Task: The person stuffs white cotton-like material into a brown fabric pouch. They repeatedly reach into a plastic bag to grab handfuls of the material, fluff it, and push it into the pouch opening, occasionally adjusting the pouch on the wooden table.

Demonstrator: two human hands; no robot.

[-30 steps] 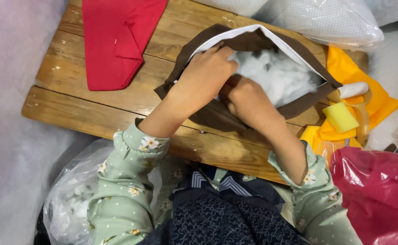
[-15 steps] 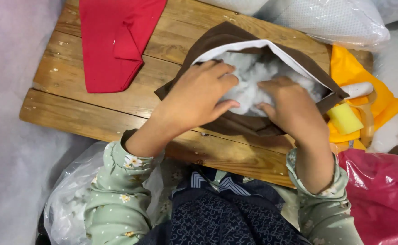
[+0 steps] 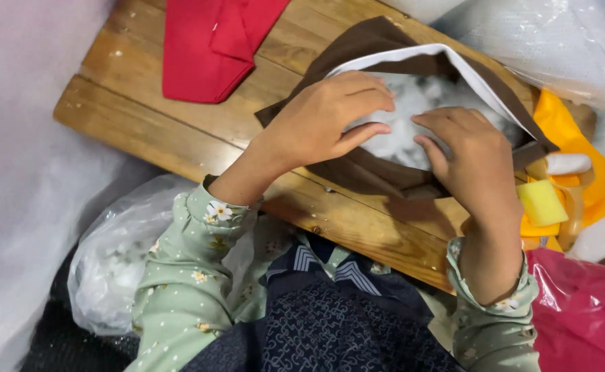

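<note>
Both hands in the stuffing

My left hand [image 3: 330,117] and right hand [image 3: 471,162], apart with fingers loose, press white filling [image 3: 412,117] into the brown cover [image 3: 378,41]; pushing hard could spill tufts over its rim.

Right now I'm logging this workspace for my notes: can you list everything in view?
brown fabric cover: one, brown with white lining, on the board, open
white stuffing: one mass, white, inside the cover
wooden board: one, brown, under the cover
red cloth: one, red, board's far edge
yellow sponge: one, yellow, right of the board
orange fabric: one, orange, under the sponge
clear bag of stuffing: one, near left
red plastic bag: one, near right
left hand: on the stuffing
right hand: on the stuffing
</note>
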